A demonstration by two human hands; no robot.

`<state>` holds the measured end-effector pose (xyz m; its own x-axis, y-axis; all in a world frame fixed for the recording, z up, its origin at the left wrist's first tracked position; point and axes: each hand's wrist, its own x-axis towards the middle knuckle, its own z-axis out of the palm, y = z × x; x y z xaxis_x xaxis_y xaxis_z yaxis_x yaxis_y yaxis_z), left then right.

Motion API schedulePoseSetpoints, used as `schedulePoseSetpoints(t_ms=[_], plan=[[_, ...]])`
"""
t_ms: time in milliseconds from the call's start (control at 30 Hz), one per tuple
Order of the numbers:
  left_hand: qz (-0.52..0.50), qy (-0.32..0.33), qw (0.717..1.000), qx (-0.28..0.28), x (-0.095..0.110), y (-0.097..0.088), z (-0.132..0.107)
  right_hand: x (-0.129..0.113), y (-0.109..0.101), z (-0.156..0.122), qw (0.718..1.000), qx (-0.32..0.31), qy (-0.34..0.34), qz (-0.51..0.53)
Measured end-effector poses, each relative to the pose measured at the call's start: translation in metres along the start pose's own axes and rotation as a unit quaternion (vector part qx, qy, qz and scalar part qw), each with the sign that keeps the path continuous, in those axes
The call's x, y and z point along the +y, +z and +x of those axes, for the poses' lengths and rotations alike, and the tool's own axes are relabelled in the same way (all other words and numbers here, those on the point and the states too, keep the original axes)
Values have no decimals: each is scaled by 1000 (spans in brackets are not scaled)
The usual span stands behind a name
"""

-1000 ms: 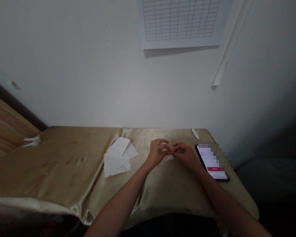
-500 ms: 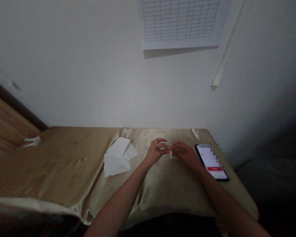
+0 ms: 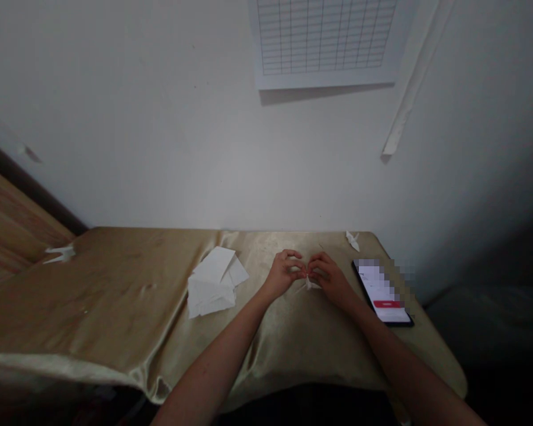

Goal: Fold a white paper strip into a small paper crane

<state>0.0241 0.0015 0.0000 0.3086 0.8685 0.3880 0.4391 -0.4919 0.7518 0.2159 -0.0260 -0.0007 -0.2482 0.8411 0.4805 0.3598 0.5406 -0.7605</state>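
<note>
A small folded white paper piece (image 3: 310, 284) with thin points sits between my hands, just above or on the gold cloth. My left hand (image 3: 286, 273) pinches its upper part from the left, thumb and index finger together. From the right, my right hand (image 3: 327, 274) pinches the same spot, so the fingertips of both hands almost meet. Fingers cover the top of the paper. A small folded paper crane (image 3: 352, 240) lies beyond my right hand near the back edge. Left of my hands is a loose pile of white paper sheets (image 3: 212, 290).
A phone (image 3: 384, 296) with a lit screen lies right of my right arm. Another folded white paper shape (image 3: 61, 254) rests at the far left. The gold satin cloth (image 3: 128, 284) has raised wrinkles. Behind the table stands a wall with a printed grid sheet (image 3: 324, 47).
My fingertips have drawn closer together over the folded paper, covering more of its top. The paper's points have shifted slightly. Everything else stays in place.
</note>
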Motion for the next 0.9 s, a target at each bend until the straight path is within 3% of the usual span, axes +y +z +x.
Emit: schedulePoseSetpoints(t_ms=[200,367,533,900], plan=[[8,-12,999,50,-1,0,-1,4,-3,0,996,49,-16,-75],[31,-9,998,48,1,-2,-1,7,-5,-1,991,69,-31,-108],[37,2,998,41,1,-2,-1,6,-3,-3,994,59,-26,-88],[34,11,998,47,0,-1,-2,9,-3,-1,996,62,56,5]])
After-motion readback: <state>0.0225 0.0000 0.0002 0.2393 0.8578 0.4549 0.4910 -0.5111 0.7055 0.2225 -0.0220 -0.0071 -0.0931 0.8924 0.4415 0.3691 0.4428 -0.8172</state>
